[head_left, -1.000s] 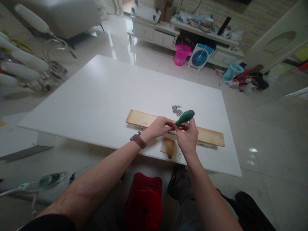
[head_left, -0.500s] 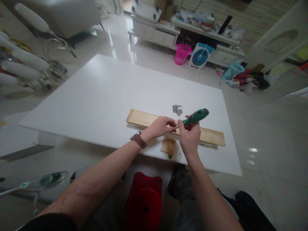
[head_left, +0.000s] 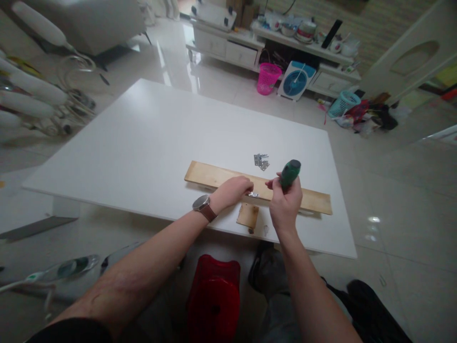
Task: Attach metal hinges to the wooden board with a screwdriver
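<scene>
A long wooden board [head_left: 214, 177] lies across the white tabletop. On its near edge sits a small metal hinge [head_left: 254, 194]. The fingers of my left hand [head_left: 233, 188] are curled closed at the hinge's left end; their tips are partly hidden. My right hand [head_left: 286, 202] is wrapped around the green and black handle of a screwdriver [head_left: 291, 172], just right of the hinge and above the board. The screwdriver's shaft and tip are hidden from view. Beyond the board lies a small pile of metal hinges and screws [head_left: 262, 161].
A small wooden block [head_left: 248, 215] lies near the front edge of the white table [head_left: 160, 128]. Below that edge stands a red stool [head_left: 214, 300]. Across the floor are a pink basket [head_left: 268, 78], a blue and white fan [head_left: 297, 81] and a low cabinet [head_left: 241, 53].
My right hand has lifted the screwdriver away from the hinge and turned it more upright. The left fingers have drawn slightly left, leaving more of the hinge in sight.
</scene>
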{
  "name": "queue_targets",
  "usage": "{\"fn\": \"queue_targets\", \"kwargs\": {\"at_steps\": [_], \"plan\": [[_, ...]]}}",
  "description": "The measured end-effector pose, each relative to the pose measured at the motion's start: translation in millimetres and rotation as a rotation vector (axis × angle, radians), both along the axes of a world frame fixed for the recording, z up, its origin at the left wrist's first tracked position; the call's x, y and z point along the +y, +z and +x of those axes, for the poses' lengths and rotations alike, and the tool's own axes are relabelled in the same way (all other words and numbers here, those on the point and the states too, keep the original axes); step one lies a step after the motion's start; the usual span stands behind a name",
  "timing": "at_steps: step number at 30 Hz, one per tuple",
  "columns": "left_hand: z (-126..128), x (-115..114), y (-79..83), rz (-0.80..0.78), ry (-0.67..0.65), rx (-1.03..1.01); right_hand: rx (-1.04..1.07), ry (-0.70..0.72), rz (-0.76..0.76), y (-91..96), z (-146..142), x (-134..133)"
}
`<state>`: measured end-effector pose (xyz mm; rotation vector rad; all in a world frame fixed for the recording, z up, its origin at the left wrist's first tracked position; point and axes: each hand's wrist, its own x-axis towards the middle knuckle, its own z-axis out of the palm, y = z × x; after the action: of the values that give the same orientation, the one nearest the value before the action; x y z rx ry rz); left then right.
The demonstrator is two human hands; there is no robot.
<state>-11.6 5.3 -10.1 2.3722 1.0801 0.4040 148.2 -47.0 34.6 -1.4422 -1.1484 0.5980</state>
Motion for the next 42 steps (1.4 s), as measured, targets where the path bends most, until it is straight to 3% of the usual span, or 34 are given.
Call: {"fn": "queue_targets", "kwargs": {"at_steps": [12,20,26,38,42], "plan": [[-2.8,1.0,-1.8,0.071,-0.115,0.040,0.036,-0.002,-0.020,4.7,1.1,-1.7],[-2.5,2.0,-3.2,0.061,-0.048,0.047,0.051,0.004,-0.022,4.0,-0.3,-1.4],[-4.4,2.3,-2.0,0.099,-0.113,0.030,0.058,0.009,-0.044,4.2,-1.0,-2.5],[1.3,-0.3,-0.6,0.121,-0.052,0.114,0.056,0.011,-0.029,2.7,-1.4,-2.2],[-1.5,2.3,1.0,0.095,-0.098,0.073,0.060,0.011,-0.033,1.7,0.0,-1.8]]}}
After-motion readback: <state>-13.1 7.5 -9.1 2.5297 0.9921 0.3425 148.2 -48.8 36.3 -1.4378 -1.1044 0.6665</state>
